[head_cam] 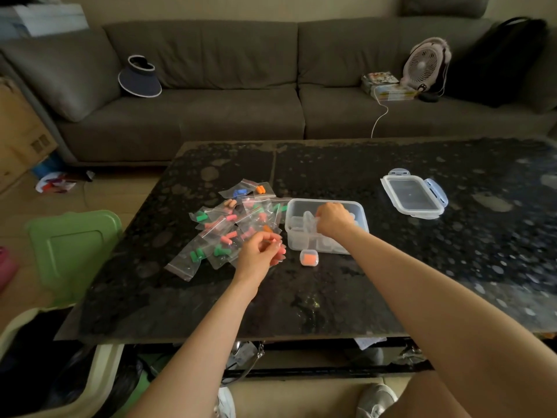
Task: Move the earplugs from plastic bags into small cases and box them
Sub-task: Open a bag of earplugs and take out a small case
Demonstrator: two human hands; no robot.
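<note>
A heap of small clear zip bags (223, 227) holding green, pink, orange and blue earplugs lies on the dark table. My left hand (259, 254) pinches one bag with pink earplugs at the heap's right edge. A clear plastic box (360, 212) sits to the right, with several empty small cases inside. My right hand (333, 220) reaches into the box and grips a small clear case. In front of the box stands a closed small case (309, 257) with orange earplugs inside.
The box's lid (413, 197) lies on the table (331, 297) to the right. Behind the table is a grey sofa (241, 101) with a visor hat (140, 76), a fan (425, 64) and books. A green lid (72, 251) lies on the floor at left.
</note>
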